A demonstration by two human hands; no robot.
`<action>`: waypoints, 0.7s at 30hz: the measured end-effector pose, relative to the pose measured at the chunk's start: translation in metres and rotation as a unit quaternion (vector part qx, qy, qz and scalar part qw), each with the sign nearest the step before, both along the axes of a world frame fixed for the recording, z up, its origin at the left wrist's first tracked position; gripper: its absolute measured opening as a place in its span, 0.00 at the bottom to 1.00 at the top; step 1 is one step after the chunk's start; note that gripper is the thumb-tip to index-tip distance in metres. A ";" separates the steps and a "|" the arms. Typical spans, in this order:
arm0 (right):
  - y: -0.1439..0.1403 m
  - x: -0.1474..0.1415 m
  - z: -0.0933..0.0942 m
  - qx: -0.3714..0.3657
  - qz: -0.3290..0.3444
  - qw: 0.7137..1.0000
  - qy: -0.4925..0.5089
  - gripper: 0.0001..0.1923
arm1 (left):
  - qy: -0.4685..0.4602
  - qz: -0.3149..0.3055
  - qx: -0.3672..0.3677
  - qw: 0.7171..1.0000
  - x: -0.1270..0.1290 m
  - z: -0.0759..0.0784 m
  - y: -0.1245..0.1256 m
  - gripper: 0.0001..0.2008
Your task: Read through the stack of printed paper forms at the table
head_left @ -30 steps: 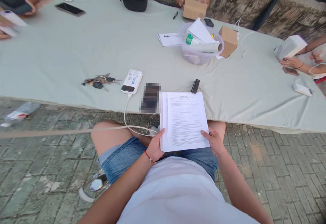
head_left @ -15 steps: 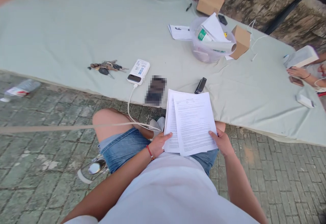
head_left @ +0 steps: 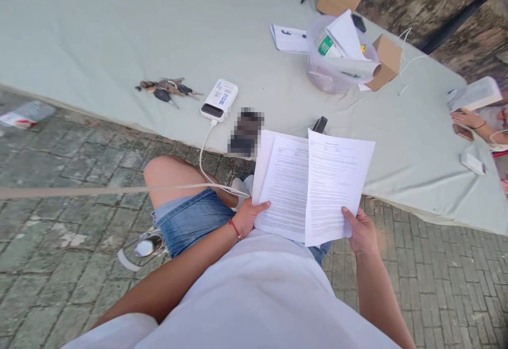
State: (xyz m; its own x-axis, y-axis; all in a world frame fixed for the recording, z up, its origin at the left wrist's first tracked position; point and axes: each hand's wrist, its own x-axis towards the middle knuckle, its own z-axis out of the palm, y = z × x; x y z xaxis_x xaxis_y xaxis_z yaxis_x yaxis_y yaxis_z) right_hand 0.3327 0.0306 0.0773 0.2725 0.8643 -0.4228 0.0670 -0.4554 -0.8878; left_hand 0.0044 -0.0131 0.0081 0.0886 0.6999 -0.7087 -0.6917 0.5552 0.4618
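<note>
My left hand [head_left: 249, 217] grips the lower left edge of a stack of printed papers [head_left: 283, 185], thumb on top. The stack rests above my lap, its far edge over the table's border. In my right hand [head_left: 360, 230] is a printed sheet [head_left: 339, 185], pinched at its right edge between thumb and fingers. This sheet overlaps the right part of the stack. A black stapler-like object [head_left: 319, 124] lies on the table just beyond the papers, partly hidden by them. Left of the stack is a pixelated dark, phone-shaped object [head_left: 245, 132].
On the cloth-covered table [head_left: 99, 31] lie keys [head_left: 169, 90] and a white power bank [head_left: 219, 99] with a cable. Farther back stand a plastic basin [head_left: 325, 76] of papers and a cardboard box [head_left: 384, 62]. Other people's hands [head_left: 468, 118] are at the far edges.
My right hand has moved right with the top sheet, uncovering more of the stack. My left hand stays on the stack. The camera view has shifted slightly.
</note>
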 end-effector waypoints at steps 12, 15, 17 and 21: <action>0.000 -0.030 -0.037 -0.117 0.099 0.985 0.083 0.27 | 0.002 0.013 -0.001 1.000 -0.003 -0.002 -0.001 0.34; -0.006 -0.034 -0.043 -0.124 0.102 0.981 0.106 0.26 | -0.015 0.013 0.001 1.000 -0.002 -0.002 0.000 0.32; -0.006 -0.033 -0.048 -0.105 0.089 0.985 0.101 0.25 | -0.013 0.029 0.007 0.999 -0.001 -0.003 0.001 0.33; -0.001 -0.024 -0.047 -0.082 0.062 0.991 0.087 0.26 | 0.080 0.059 0.042 0.994 -0.002 -0.006 0.001 0.31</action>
State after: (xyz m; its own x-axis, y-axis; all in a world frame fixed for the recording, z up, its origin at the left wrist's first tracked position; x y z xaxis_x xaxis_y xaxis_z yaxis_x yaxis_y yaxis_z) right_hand 0.3087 0.0292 0.0299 0.0791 0.8026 -0.5913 -0.0165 -0.5920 -0.8057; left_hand 0.0022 -0.0126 0.0020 -0.1070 0.7563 -0.6454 -0.6643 0.4286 0.6124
